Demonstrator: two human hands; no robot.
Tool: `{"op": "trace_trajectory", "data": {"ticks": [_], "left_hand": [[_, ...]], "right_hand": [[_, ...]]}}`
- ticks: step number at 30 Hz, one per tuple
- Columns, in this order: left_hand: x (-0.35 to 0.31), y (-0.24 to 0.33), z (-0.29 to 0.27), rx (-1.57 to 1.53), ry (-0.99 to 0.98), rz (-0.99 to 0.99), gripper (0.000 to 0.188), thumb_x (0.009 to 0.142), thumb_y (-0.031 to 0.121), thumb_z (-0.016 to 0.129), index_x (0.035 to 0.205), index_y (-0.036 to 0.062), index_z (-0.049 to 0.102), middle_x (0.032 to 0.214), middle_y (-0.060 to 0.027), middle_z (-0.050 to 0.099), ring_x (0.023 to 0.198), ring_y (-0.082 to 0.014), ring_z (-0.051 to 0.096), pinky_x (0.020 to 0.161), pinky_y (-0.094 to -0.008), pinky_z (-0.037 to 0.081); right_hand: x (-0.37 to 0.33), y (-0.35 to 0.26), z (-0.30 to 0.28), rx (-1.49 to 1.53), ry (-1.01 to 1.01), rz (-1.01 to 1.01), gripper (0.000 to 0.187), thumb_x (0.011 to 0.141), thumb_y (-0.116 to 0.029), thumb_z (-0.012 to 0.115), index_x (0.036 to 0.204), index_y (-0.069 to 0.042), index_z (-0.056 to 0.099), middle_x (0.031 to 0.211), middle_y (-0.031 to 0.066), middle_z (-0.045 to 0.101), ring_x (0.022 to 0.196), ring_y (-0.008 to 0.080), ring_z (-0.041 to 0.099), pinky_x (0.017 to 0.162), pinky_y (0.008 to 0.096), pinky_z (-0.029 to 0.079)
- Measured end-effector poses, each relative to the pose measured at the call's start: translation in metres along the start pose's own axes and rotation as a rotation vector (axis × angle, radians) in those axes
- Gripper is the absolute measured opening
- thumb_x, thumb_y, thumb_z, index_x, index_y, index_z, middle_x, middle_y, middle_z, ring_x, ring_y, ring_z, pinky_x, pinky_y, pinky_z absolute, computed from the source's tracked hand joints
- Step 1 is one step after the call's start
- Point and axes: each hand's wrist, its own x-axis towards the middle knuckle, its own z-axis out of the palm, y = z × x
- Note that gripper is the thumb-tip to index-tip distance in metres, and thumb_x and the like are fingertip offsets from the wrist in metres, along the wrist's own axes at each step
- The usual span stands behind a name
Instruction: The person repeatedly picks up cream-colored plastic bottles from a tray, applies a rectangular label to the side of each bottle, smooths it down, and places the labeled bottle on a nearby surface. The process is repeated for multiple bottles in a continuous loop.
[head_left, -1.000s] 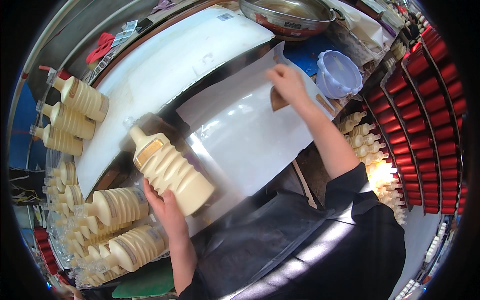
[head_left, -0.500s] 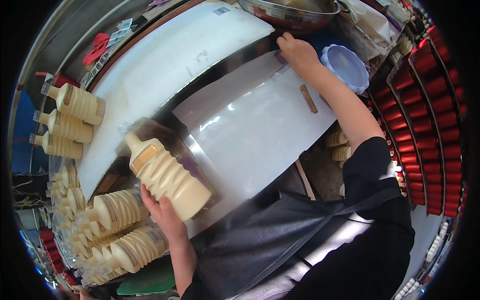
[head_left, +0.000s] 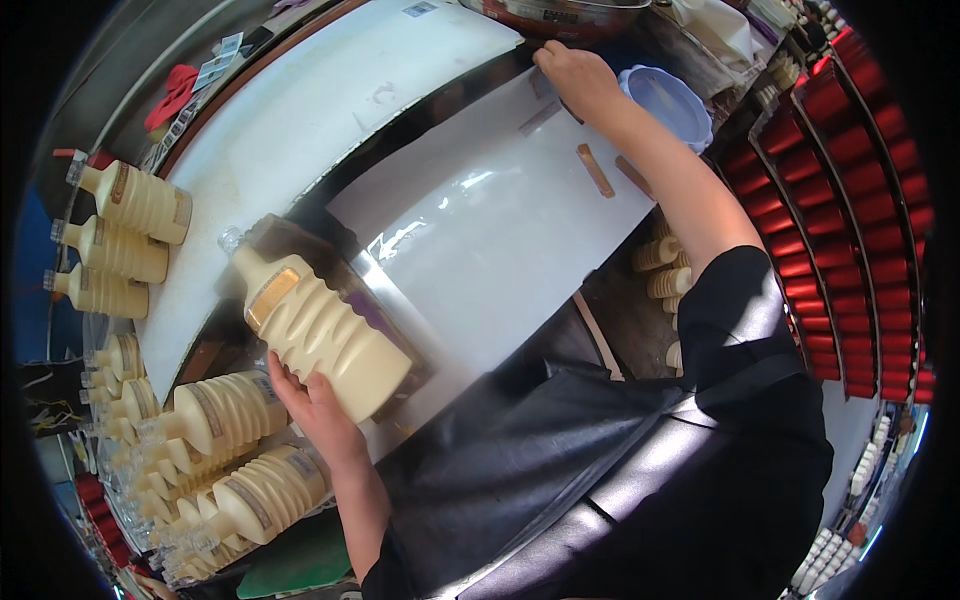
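Left hand: the left hand [head_left: 318, 408] cups the base of a large cream-coloured ribbed plastic bottle [head_left: 318, 330], fingers spread along its lower side, grasping it.
Bottle position: it lies tilted at the near left edge of the work surface, clear cap pointing far left, gold label facing up.
Right hand: the right hand [head_left: 577, 75] is stretched to the far right, fingertips pressed on the far corner of a glossy white backing sheet [head_left: 490, 250]; whether it pinches anything I cannot tell.
Sheet: flat, between the two hands, with small brown label strips [head_left: 595, 170] near its far right edge.
Handling: the bottle looks full, so probably heavy; the ribs should give good purchase, and the smooth label panel looks slippery. Best taken around the ribbed body or under the base, not by the narrow neck.
Nearby: more matching cream bottles [head_left: 240, 480] lie heaped at the near left, three others [head_left: 125, 245] at the far left.
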Motion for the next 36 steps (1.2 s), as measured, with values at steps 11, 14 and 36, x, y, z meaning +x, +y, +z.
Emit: {"op": "trace_trajectory", "data": {"ticks": [11,14,36], "left_hand": [[0.002,-0.003,-0.001,-0.01,0.005,0.022,0.065,0.101,0.011,0.044,0.16,-0.002,0.02,0.15,-0.0203,0.042,0.134,-0.0271,0.047,0.115,-0.0399,0.036],[0.001,-0.002,-0.001,0.007,0.006,0.01,0.065,0.1,0.01,0.043,0.16,-0.0023,0.02,0.15,-0.0205,0.042,0.135,-0.0272,0.047,0.116,-0.0399,0.035],[0.001,-0.006,-0.003,-0.027,-0.017,0.035,0.062,0.106,0.02,0.046,0.159,-0.0011,0.022,0.149,-0.0189,0.044,0.132,-0.027,0.051,0.111,-0.04,0.043]], "right_hand": [[0.013,0.003,-0.01,0.069,-0.037,-0.074,0.011,0.093,-0.015,0.067,0.1,-0.007,0.063,0.094,0.0116,0.063,0.086,0.0304,0.07,0.074,0.0363,0.058],[0.017,0.005,-0.007,0.04,-0.038,-0.061,0.01,0.088,-0.01,0.066,0.096,-0.005,0.063,0.095,0.0119,0.064,0.088,0.0315,0.07,0.076,0.0387,0.058],[0.001,-0.006,-0.039,-0.055,-0.1,-0.141,0.016,0.079,0.003,0.069,0.092,-0.006,0.07,0.136,0.0085,0.058,0.1,0.0261,0.071,0.081,0.0322,0.059]]}}
